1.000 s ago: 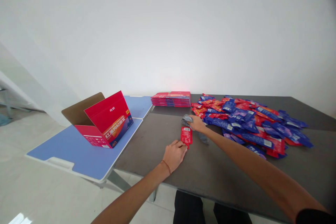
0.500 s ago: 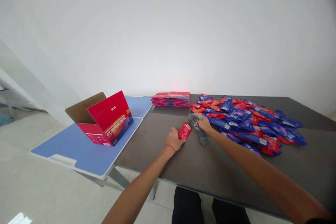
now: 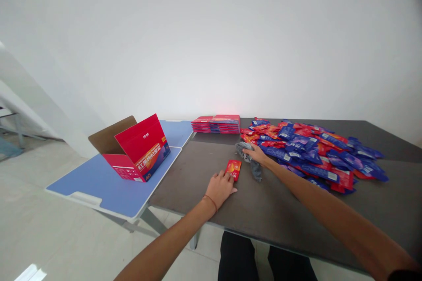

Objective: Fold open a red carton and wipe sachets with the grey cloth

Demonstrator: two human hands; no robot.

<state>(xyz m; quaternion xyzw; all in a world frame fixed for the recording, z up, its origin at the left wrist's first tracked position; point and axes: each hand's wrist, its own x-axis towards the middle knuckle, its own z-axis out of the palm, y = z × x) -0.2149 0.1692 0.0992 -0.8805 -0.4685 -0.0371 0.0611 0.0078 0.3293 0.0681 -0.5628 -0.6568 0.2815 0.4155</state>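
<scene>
A red packet [image 3: 234, 168] with an orange picture lies on the dark table, near its middle. My left hand [image 3: 220, 189] rests on the table at the packet's near edge, fingertips on it, palm down and fingers apart. To the right, my right hand [image 3: 256, 154] has its fingers closed on a crumpled grey cloth [image 3: 244, 148], part of which trails toward me on the table. Just beyond that hand spreads a heap of blue and red packets [image 3: 296, 149].
A stack of flat red cartons [image 3: 216, 124] sits at the back of the dark table [image 3: 194, 167]. On the blue table [image 3: 115, 193] at the left stands an open red box [image 3: 141, 149], its flaps raised. A pale wall [image 3: 211, 44] rises behind.
My left hand has let go of the red packet, which now lies flat with its other side up. That hand has opened and moved slightly nearer to me. My right hand still holds the cloth.
</scene>
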